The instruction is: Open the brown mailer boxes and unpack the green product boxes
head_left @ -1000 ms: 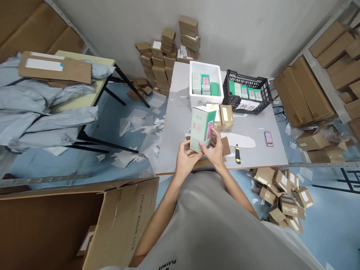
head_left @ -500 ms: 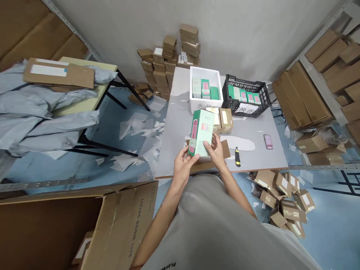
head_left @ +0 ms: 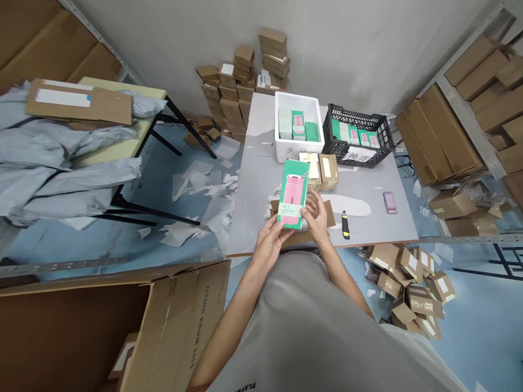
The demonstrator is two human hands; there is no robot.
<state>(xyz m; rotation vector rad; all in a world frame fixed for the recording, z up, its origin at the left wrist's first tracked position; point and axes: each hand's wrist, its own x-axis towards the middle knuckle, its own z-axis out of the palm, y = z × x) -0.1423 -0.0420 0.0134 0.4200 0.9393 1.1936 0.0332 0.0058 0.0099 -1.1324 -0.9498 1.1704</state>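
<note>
A green product box (head_left: pixel 293 193) with a pink device pictured on its front is held upright above the near edge of the table. My left hand (head_left: pixel 269 239) grips its lower left corner, thumb on the front. At its lower right edge, my right hand (head_left: pixel 315 218) holds it between thumb and fingers. Beneath the hands lies an opened brown carton (head_left: pixel 329 213), partly hidden. A black and yellow utility knife (head_left: pixel 345 225) rests on the table to the right. Two taped brown boxes (head_left: pixel 328 172) stand just behind the product box.
A white foam bin (head_left: pixel 299 151) and a black plastic crate (head_left: pixel 359 155), both containing green boxes, stand at the table's back. A pink, blurred item (head_left: pixel 389 202) lies at right. Small cartons (head_left: pixel 423 302) litter the floor. A large open carton (head_left: pixel 183 321) is at lower left.
The green product box has been turned in my hands: its pale text side faced me before, and now its front with the pink picture does. The view has shifted slightly.
</note>
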